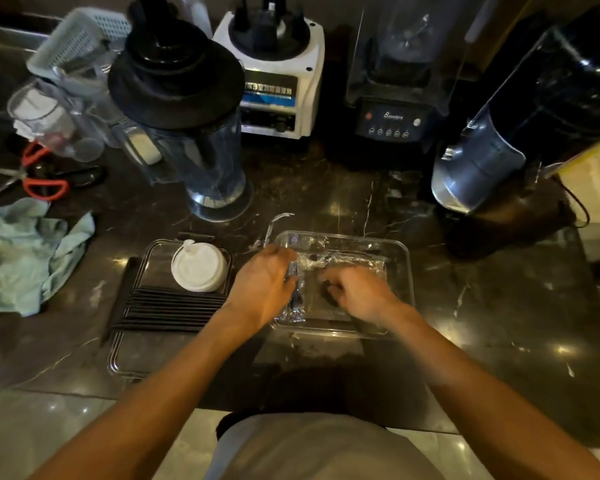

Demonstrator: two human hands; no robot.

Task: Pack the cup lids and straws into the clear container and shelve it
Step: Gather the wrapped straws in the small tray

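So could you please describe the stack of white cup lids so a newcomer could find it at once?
Start at the clear-jar blender at the left of the dark counter. In front of it lies a flat clear tray, crossed by black straws. The white cup lids sit at its far end, the only round white thing there.

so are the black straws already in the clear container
No, the black straws lie across the flat clear lid, left of the clear container where both hands work.

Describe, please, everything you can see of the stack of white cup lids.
The white cup lids form a short stack of round, plastic-looking lids; the top one has a raised rim and a small sip spout at its back left edge. The stack sits flat at the far end of a clear tray, just beyond a row of black straws laid across that tray. Neither hand touches it.
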